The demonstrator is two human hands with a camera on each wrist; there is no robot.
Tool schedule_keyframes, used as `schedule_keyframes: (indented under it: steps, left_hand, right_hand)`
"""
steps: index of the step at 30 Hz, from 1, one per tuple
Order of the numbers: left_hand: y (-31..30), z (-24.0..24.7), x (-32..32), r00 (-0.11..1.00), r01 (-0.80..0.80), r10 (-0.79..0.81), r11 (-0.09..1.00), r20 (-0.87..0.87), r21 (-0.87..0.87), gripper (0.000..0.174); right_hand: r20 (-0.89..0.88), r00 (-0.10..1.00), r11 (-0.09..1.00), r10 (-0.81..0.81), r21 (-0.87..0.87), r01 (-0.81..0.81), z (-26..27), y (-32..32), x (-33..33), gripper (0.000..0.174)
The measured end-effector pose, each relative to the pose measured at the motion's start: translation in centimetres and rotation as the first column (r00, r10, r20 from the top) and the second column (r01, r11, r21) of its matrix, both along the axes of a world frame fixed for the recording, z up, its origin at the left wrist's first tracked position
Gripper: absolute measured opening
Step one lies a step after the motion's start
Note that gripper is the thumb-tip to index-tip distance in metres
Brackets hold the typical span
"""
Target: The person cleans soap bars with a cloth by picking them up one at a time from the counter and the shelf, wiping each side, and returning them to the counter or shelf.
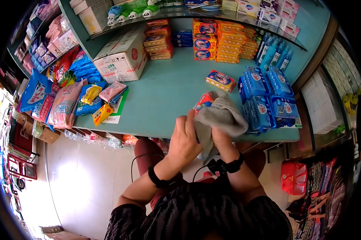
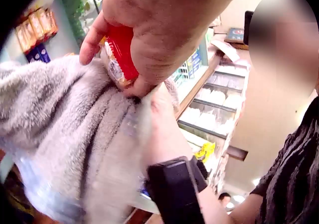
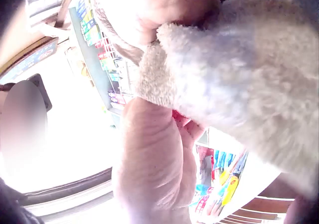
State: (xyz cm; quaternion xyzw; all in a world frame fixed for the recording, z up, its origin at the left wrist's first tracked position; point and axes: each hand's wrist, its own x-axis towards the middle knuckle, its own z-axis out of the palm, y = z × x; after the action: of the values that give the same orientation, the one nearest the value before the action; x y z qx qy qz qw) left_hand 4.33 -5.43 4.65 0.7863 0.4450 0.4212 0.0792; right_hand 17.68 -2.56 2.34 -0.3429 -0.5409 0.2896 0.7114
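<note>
My left hand (image 1: 184, 138) grips a red and orange OMO packet (image 1: 203, 101), its fingers and thumb around it in the left wrist view. A fluffy grey cloth (image 1: 224, 116) drapes over my right hand (image 1: 220, 140) and hides most of its fingers. That hand holds the cloth against the packet, above the front edge of the green shelf (image 1: 156, 108). In the right wrist view, the cloth (image 3: 239, 69) covers nearly all of the packet. Just beyond the hands, another OMO packet (image 1: 221, 81) lies on the shelf.
Stacked OMO packets (image 1: 205, 40) stand at the back beside a white carton (image 1: 122, 56). Blue wipe packs (image 1: 264, 100) sit close on the right, with blue bottles (image 1: 274, 52) behind. Bagged goods (image 1: 64, 102) and small packets (image 1: 104, 98) lie on the left.
</note>
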Motion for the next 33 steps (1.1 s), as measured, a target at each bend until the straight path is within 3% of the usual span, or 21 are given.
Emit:
schedule_keyframes:
  steps: [1,2,4,5,8,9,12,13,16,17,20,21,24,27,29,30,33]
  left_hand:
    - [-0.1,-0.1,0.2,1.000,-0.007,0.007,1.000,0.009,-0.002,0.078]
    - [-0.2,-0.1,0.3,1.000,-0.013,0.013,1.000,0.017,-0.005,0.078]
    - [-0.8,0.1,0.3,0.999,-0.015,0.017,0.998,0.038,-0.062,0.079]
    - [-1.0,0.1,0.3,0.999,-0.014,0.017,0.998,0.041,-0.064,0.080]
    - [-0.8,0.0,-0.6,0.998,0.023,-0.020,0.999,0.058,-0.047,0.079]
    - [-0.6,0.0,-1.2,0.997,0.042,-0.040,0.998,0.065,-0.038,0.079]
    - [-0.4,0.7,-2.7,0.978,0.173,-0.166,0.983,0.123,-0.055,0.076]
    - [-0.3,0.8,-3.0,0.962,0.263,-0.255,0.962,0.097,-0.078,0.074]
    - [-0.6,0.4,-3.4,0.951,0.304,-0.295,0.947,0.092,-0.102,0.075]
    - [-0.6,0.2,-3.6,0.945,0.312,-0.294,0.943,0.144,-0.118,0.075]
    - [-0.5,-0.3,-3.8,0.928,0.342,-0.311,0.929,0.205,-0.139,0.075]
    - [-0.5,-0.3,-3.9,0.927,0.343,-0.307,0.927,0.217,-0.151,0.075]
    - [-0.7,-0.3,-4.0,0.920,0.355,-0.305,0.916,0.246,-0.189,0.075]
    - [-0.8,-0.3,-4.0,0.892,0.415,-0.338,0.876,0.301,-0.244,0.074]
    - [-0.9,-0.2,-4.2,0.850,0.490,-0.372,0.819,0.372,-0.300,0.073]
    - [-0.9,-0.6,-4.3,0.797,0.552,-0.363,0.762,0.482,-0.340,0.071]
    - [-0.4,-1.8,-4.6,0.574,0.745,-0.251,0.555,0.780,-0.370,0.067]
  right_hand:
    - [0.339,0.905,0.963,-0.256,0.170,0.209,-0.8,0.4,0.2,0.043]
    - [0.283,0.947,0.988,-0.155,0.025,0.154,-1.4,0.6,0.3,0.042]
    - [0.122,0.992,0.967,0.023,-0.253,0.008,-1.7,0.6,0.3,0.040]
    - [-0.050,0.997,0.946,0.063,-0.315,-0.075,-2.1,0.5,0.5,0.040]
    - [-0.546,0.830,0.842,0.110,-0.392,-0.370,-2.9,0.5,1.9,0.039]
    - [-0.632,0.772,0.642,-0.060,-0.617,-0.456,-2.0,0.7,2.5,0.040]
    - [-0.740,0.638,0.660,0.213,-0.372,-0.652,0.2,-1.0,4.2,0.041]
    - [-0.676,0.681,0.649,0.282,-0.388,-0.654,-0.5,-0.7,4.4,0.040]
    - [-0.265,0.886,0.786,0.380,-0.412,-0.460,-1.9,-0.8,4.5,0.039]
    - [-0.283,0.906,0.824,0.316,-0.391,-0.410,-2.4,-0.8,4.0,0.038]
    - [-0.354,0.887,0.804,0.297,-0.407,-0.432,-1.7,-1.6,3.3,0.041]
    - [-0.414,0.872,0.788,0.262,-0.430,-0.441,-1.5,-2.1,3.0,0.043]
    - [-0.363,0.922,0.737,0.131,-0.587,-0.335,0.7,-3.9,2.1,0.044]
    - [-0.527,0.841,0.722,0.124,-0.533,-0.441,-0.4,-4.2,2.3,0.041]
    - [-0.568,0.809,0.654,0.150,-0.557,-0.512,0.4,-4.4,2.2,0.044]
    - [-0.589,0.792,0.618,0.161,-0.566,-0.546,0.9,-4.3,2.2,0.046]
    - [-0.788,0.543,0.588,0.289,-0.302,-0.750,-3.1,-1.9,3.7,0.054]
